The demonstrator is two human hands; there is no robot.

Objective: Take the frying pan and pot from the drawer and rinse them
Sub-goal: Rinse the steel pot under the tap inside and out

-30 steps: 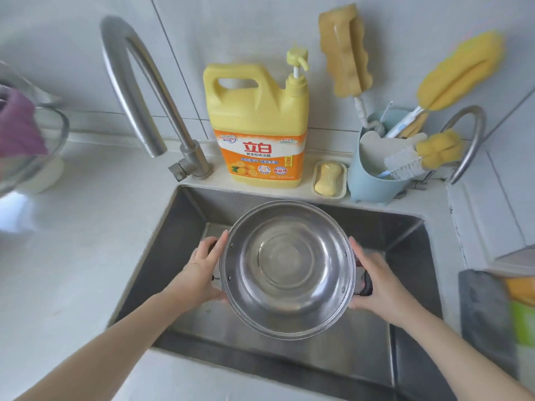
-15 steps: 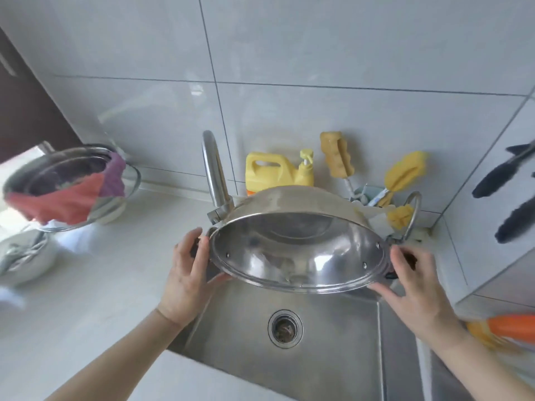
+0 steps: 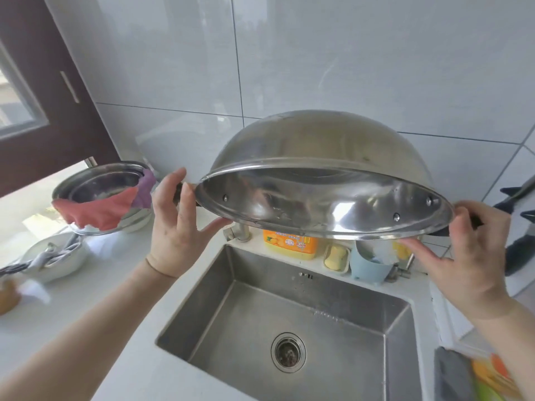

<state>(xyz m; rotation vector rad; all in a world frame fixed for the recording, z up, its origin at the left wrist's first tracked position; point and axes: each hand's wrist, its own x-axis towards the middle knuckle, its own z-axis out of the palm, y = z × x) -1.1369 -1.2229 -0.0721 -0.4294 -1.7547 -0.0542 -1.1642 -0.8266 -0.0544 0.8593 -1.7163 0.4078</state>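
A round stainless steel pot is held high above the sink, tipped almost upside down with its mouth facing me and downward. My left hand holds its black left handle, fingers raised beside the rim. My right hand grips the black right handle, thumb under the rim. The sink basin is dry-looking, with the drain near the front. The faucet base shows just under the pot; the spout is hidden behind it.
A steel bowl draped with a red and purple cloth stands on the left counter, above a white dish. An orange detergent bottle, soap dish and blue holder line the sink's back ledge.
Both hands have lifted the pot from low inside the sink to well above it and tipped it over, mouth downward. The view has risen with it.
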